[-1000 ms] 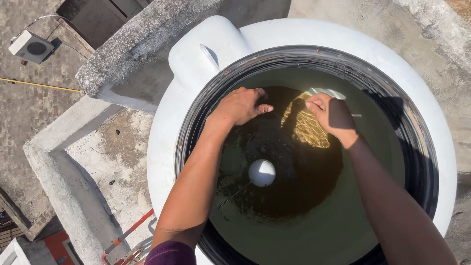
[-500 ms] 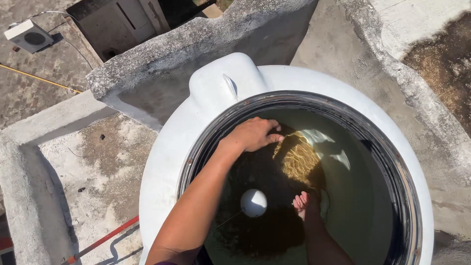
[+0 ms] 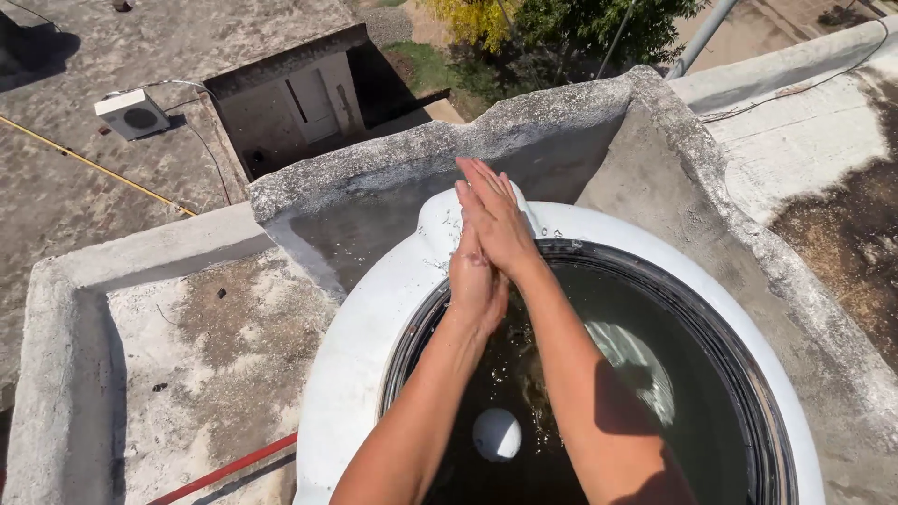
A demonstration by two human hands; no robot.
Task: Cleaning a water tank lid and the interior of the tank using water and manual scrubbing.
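Note:
A round white water tank (image 3: 360,346) with a black inner rim holds dark greenish water (image 3: 692,411). A white float ball (image 3: 496,435) sits on the water near the front. My left hand (image 3: 475,281) and my right hand (image 3: 494,213) are pressed palm to palm above the tank's far rim, fingers stretched out and pointing away from me. Both are wet, with drops flying off, and neither holds anything. My forearms cross over the open mouth of the tank.
A rough concrete parapet (image 3: 449,150) wraps the tank at the back and right. A red pipe (image 3: 224,468) lies on the stained concrete at the lower left. Far below are a rooftop, an outdoor cooling unit (image 3: 136,114), a yellow cable (image 3: 84,159) and trees (image 3: 561,23).
Both hands came up out of the water and met palm to palm above the far rim. The view tilted up, showing more of the parapet and rooftop beyond.

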